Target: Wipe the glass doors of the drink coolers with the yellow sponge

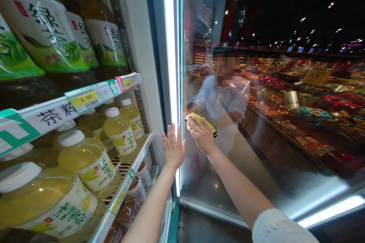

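My right hand [202,136] presses a folded yellow cloth [210,128] with a dark edge flat against the glass door [208,174]. Its fingers lie over the cloth. Just to the left, my left hand [173,151] is raised with fingers stretched and apart, holding nothing. It is by the bright vertical light strip [170,64] at the door's hinge side; whether the palm touches the frame is hard to tell. A person's reflection shows in the glass behind the cloth.
Left of my arms, cooler shelves hold large green tea bottles [51,34] above pale yellow drink bottles [85,163]. A price rail [85,98] runs along the upper shelf edge. Through the glass, store displays [302,121] of packaged goods extend to the right.
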`<action>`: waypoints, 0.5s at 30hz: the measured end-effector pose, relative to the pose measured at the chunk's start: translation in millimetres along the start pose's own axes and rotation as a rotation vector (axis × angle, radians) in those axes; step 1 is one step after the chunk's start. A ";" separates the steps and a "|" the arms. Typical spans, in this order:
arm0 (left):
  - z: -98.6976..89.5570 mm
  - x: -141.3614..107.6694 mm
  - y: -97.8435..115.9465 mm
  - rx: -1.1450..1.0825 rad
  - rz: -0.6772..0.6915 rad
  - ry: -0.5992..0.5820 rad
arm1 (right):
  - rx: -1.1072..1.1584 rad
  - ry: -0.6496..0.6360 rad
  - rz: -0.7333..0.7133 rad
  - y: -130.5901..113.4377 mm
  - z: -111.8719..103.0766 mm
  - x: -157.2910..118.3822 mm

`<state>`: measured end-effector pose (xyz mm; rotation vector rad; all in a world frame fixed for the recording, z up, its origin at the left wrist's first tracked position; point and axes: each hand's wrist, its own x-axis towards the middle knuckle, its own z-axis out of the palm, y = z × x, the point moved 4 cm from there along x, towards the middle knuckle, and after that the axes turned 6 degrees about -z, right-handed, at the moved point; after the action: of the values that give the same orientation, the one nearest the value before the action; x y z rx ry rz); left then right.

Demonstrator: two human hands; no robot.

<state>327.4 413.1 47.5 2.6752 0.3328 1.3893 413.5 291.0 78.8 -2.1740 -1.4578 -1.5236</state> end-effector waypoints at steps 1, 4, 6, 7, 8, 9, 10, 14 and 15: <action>-0.2 -0.1 -1.2 0.005 -0.003 0.003 | -0.004 -0.010 -0.039 -7.5 5.5 -1.7; -0.6 -1.3 -3.5 0.017 -0.002 0.005 | 0.007 -0.033 -0.115 -17.7 9.8 -22.4; -1.2 -3.1 -4.5 0.020 -0.002 -0.001 | 0.040 -0.045 -0.092 -11.0 3.4 -32.6; -1.7 -4.3 -4.9 0.019 -0.004 -0.008 | 0.064 -0.049 -0.058 -5.2 -0.5 -32.1; -2.3 -5.4 -5.4 0.018 -0.007 -0.016 | 0.089 -0.051 -0.017 0.7 -3.8 -27.4; -3.1 -6.5 -5.8 0.018 -0.012 -0.026 | 0.115 -0.050 0.024 5.6 -5.6 -18.9; -4.0 -7.5 -6.3 0.019 -0.017 -0.036 | 0.140 -0.047 0.058 8.3 -5.5 -7.9; -8.4 -10.4 -8.4 0.042 -0.020 -0.049 | 0.215 -0.071 0.068 -7.1 13.5 26.0; -9.2 -11.1 -9.1 0.052 -0.019 -0.048 | 0.227 -0.086 0.043 -14.8 20.0 24.5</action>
<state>312.3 419.2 42.2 2.7340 0.3947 1.3274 416.6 325.6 82.1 -2.1442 -1.5160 -1.1993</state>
